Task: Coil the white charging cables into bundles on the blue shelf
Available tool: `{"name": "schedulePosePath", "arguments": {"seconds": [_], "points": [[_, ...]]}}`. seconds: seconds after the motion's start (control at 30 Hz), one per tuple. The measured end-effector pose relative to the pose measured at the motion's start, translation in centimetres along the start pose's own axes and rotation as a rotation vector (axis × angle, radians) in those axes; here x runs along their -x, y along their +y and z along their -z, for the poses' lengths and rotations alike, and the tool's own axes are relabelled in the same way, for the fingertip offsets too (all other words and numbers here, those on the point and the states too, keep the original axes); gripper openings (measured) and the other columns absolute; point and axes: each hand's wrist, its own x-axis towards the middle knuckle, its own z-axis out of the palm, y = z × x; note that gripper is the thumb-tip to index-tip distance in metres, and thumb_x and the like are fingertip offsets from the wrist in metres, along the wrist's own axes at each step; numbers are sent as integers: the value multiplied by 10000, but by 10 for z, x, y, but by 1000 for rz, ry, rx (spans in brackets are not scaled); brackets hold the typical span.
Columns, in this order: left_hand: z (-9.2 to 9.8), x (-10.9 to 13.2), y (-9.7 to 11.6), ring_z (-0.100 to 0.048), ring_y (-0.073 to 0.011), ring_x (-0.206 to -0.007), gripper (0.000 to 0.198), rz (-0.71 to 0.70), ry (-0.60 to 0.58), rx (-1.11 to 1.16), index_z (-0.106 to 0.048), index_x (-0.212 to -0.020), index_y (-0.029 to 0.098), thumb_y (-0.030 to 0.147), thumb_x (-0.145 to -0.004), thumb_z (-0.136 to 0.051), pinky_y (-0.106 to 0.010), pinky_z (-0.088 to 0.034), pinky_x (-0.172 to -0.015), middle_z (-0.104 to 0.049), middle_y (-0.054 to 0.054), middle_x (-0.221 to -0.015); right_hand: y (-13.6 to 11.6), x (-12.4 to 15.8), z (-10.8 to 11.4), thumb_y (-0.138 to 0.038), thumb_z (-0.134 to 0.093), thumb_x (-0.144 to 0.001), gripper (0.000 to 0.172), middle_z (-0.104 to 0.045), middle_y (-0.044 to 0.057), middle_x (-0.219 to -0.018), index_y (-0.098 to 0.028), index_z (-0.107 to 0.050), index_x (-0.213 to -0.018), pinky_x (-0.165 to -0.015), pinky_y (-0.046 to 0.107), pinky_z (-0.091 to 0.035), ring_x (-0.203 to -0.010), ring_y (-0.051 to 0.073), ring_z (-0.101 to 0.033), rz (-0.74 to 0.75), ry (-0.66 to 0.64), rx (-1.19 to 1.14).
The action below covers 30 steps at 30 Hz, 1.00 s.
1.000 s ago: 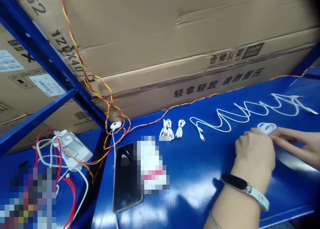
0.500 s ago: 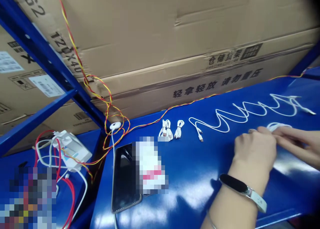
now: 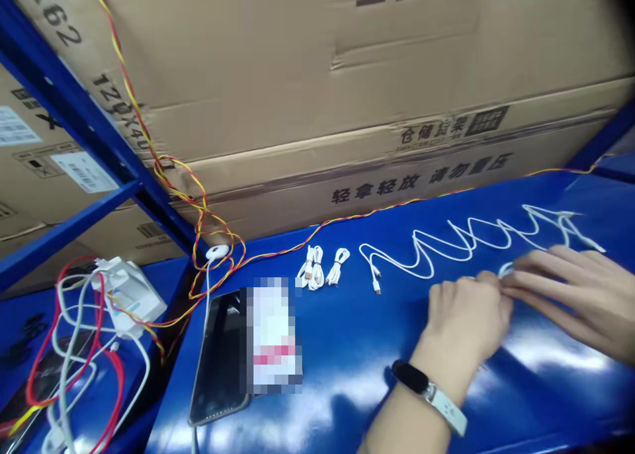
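Note:
My left hand (image 3: 464,318), with a fitness band on its wrist, is closed at the right side of the blue shelf. Its fingertips meet those of my right hand (image 3: 570,292), which is bent over from the right. Between them shows a small piece of a coiled white cable (image 3: 505,269); the rest of it is covered by the fingers. Just behind the hands a loose white USB cable (image 3: 471,245) lies in zigzag loops. Farther left are small tied bundles of white cable (image 3: 338,267).
A dark phone (image 3: 221,361) lies at the left beside a blurred white item (image 3: 274,335). Red and yellow twisted wire (image 3: 297,245) runs along the back. Large cardboard boxes (image 3: 297,110) stand behind. A white power strip (image 3: 131,295) with tangled cables sits beyond the blue shelf post.
Both hands have shifted left and slightly down in the picture. Less of the white coil shows between the fingers. The view has moved a little, and the cables on the shelf keep their layout.

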Motion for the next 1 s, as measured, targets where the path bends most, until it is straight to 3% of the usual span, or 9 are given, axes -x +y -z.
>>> {"name": "schedulePosePath", "arguments": {"seconds": [0.1,0.27,0.37,0.63,0.77,1.0], "points": [[4,-3,-6,-652,-242,-786,315,-40,-21,-28,-579,-1038,189,344,-898,-344,-339,-494,-689,-687,-84,-862,9,-15,2,-438,-490,-823,221,-605,85,-902,-266,-627,-805,-724,396,-404,-856,260,-532,191,-84,-65],[5,-8,-15,-657,-215,-782,315,-88,-14,-110,-566,-1023,194,381,-910,-339,-322,-508,-684,-685,-56,-890,18,-38,1,-383,-472,-884,179,-587,58,-891,-227,-558,-867,-719,299,-421,-829,194,-541,125,-433,-439],[8,-11,-19,-660,-209,-763,292,-73,18,-197,-543,-992,172,358,-923,-329,-317,-517,-654,-678,-56,-885,15,-52,-6,-396,-459,-892,226,-557,33,-789,-193,-502,-800,-680,281,-398,-731,162,-505,86,-526,-580],[5,-10,-29,-649,-183,-652,198,-120,163,-487,-517,-908,142,271,-926,-368,-277,-508,-545,-646,-43,-759,9,-51,-30,-403,-389,-917,224,-497,14,-821,-197,-433,-840,-711,289,-412,-758,147,-475,17,-503,-981],[0,-8,-29,-637,-179,-703,203,-261,292,-526,-530,-856,137,248,-924,-373,-277,-509,-572,-631,-49,-758,9,-38,-37,-372,-389,-923,177,-451,-1,-833,-207,-414,-864,-716,270,-402,-769,133,-457,-55,-409,-1135],[-4,-8,-23,-590,-138,-598,220,-288,413,-580,-525,-765,149,247,-918,-402,-241,-456,-544,-588,-18,-659,7,-31,-47,-334,-462,-890,129,-422,-32,-772,-223,-395,-896,-673,239,-388,-716,112,-441,-227,-399,-1482]]}}
